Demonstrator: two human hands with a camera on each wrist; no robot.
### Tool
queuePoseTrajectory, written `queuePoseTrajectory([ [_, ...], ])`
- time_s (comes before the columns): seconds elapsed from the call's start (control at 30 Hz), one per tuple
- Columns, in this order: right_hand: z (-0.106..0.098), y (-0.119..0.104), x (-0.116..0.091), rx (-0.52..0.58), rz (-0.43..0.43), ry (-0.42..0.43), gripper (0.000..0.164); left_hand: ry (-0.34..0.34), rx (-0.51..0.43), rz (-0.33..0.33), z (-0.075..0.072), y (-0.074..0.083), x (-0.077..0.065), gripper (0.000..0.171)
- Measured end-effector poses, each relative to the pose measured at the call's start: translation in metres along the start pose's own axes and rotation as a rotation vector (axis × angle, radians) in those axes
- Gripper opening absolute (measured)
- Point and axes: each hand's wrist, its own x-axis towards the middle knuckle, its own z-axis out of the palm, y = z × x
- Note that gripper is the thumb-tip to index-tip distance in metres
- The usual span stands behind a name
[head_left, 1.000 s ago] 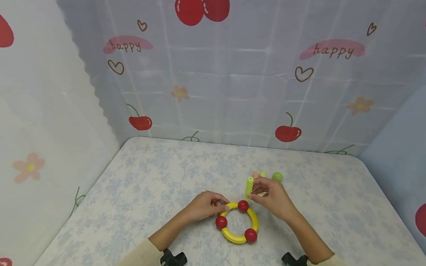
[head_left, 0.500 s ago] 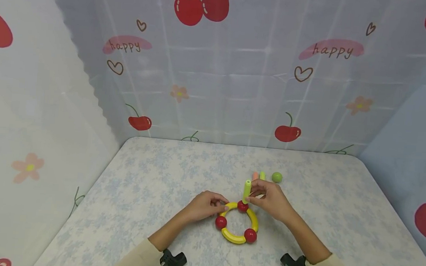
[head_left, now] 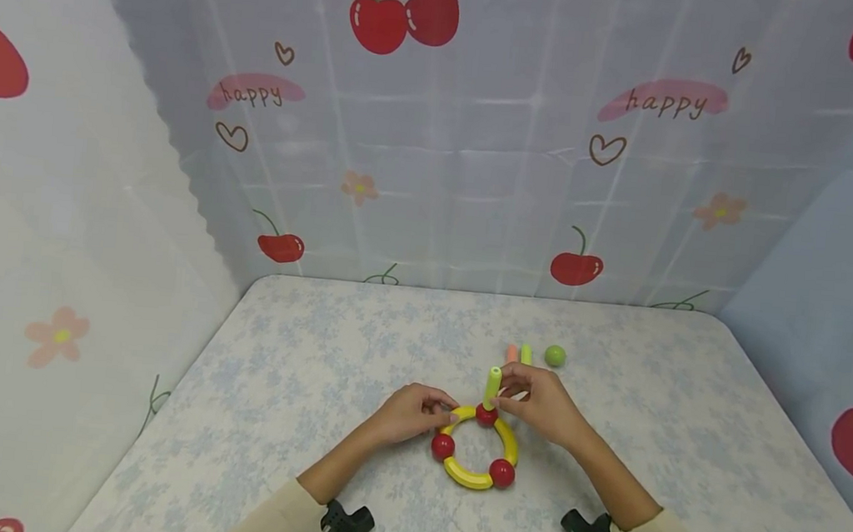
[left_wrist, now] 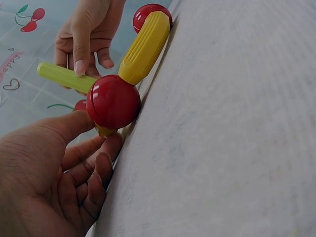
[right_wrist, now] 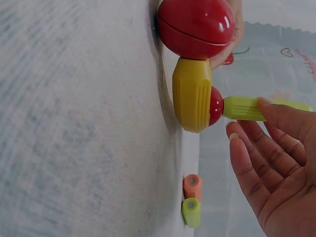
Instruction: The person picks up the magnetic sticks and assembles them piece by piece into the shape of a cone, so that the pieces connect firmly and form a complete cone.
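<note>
A ring of curved yellow rods (head_left: 467,476) joined by three red balls lies flat on the table. My left hand (head_left: 409,413) pinches the ring's upper-left yellow rod, mostly hidden by the fingers in the left wrist view. A straight light-green rod (head_left: 493,383) stands upright on the far red ball (head_left: 486,416), its lower end touching the ball in the right wrist view. My right hand (head_left: 545,402) holds this rod between thumb and fingers. Closest to the left wrist camera is another red ball (left_wrist: 114,102) of the ring.
Behind the right hand lie an orange rod (head_left: 512,353), a second light-green rod (head_left: 526,354) and a green ball (head_left: 555,355). A cherry-print curtain (head_left: 437,133) closes off the table's (head_left: 331,334) far edge.
My right hand has lowered the light-green rod, moving it slightly left and toward me, onto the far red ball. My left hand and the ring have stayed in place.
</note>
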Motion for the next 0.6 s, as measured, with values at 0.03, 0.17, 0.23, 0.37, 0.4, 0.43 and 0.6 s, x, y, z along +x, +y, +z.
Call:
queuePoseTrajectory([
  [0.03, 0.000, 0.000, 0.000, -0.001, -0.003, -0.008, 0.021, 0.001, 0.000, 0.001, 0.000, 0.000, 0.000, 0.024],
  [0.17, -0.002, 0.001, 0.000, -0.004, -0.017, -0.047, 0.016, 0.001, 0.000, 0.007, 0.000, 0.000, 0.001, 0.024],
  [0.23, -0.003, 0.002, 0.000, -0.010, -0.021, -0.067, 0.014, -0.001, -0.002, 0.007, 0.000, 0.000, 0.001, 0.025],
  [0.37, -0.004, 0.004, 0.001, -0.023, -0.025, -0.102, 0.013, -0.012, -0.008, -0.004, -0.001, 0.001, 0.000, 0.026],
  [0.4, -0.004, 0.005, 0.001, -0.026, -0.026, -0.110, 0.012, -0.018, -0.011, -0.007, -0.002, 0.002, 0.000, 0.026],
  [0.43, -0.004, 0.005, 0.001, -0.029, -0.030, -0.119, 0.012, -0.025, -0.014, -0.009, -0.002, 0.002, 0.000, 0.027],
  [0.6, -0.004, 0.009, 0.002, -0.043, -0.046, -0.171, 0.010, -0.102, -0.033, -0.022, -0.012, 0.007, -0.005, 0.032],
])
